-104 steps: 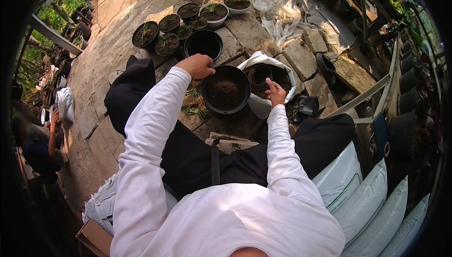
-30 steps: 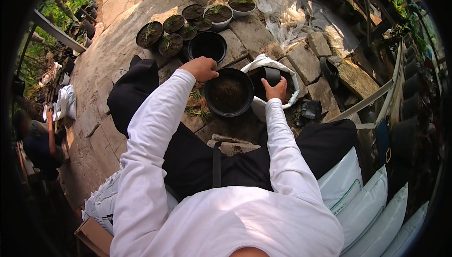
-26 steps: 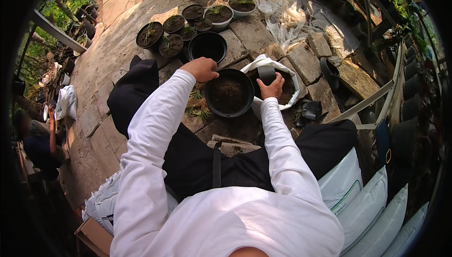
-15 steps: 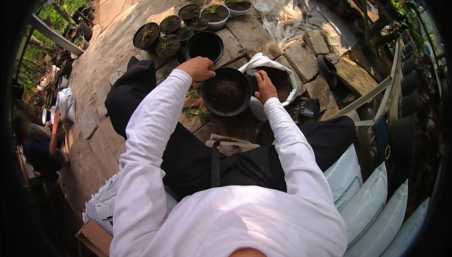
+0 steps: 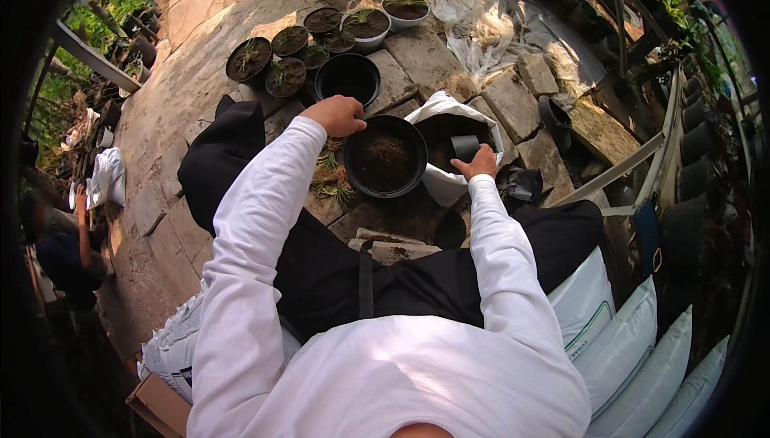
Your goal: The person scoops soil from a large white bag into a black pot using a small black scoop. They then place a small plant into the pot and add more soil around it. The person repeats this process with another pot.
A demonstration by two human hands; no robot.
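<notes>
A round black plant pot [image 5: 386, 155], partly filled with brown soil, stands between my knees. My left hand [image 5: 341, 115] is closed at its upper left rim; the fingertips are partly hidden. To the pot's right sits an open white sack [image 5: 448, 184] of dark soil. Over the sack's mouth my right hand [image 5: 479, 164] grips a small black cup [image 5: 464, 148], tilted above the soil. Uprooted grassy plants [image 5: 330, 185] lie on the paving left of the pot. Just beyond my left hand is another black pot [image 5: 348, 77], dark inside.
Several potted seedlings [image 5: 285, 76] cluster at the far left of the pots. Clear plastic sheeting [image 5: 481, 17] lies behind the sack. Full white bags [image 5: 626, 342] lean at my right. Another person [image 5: 68, 253] is at the left edge.
My right hand has moved right with the small black cup, from the pot's right rim to over the soil sack. My left hand has stayed at the pot's rim.
</notes>
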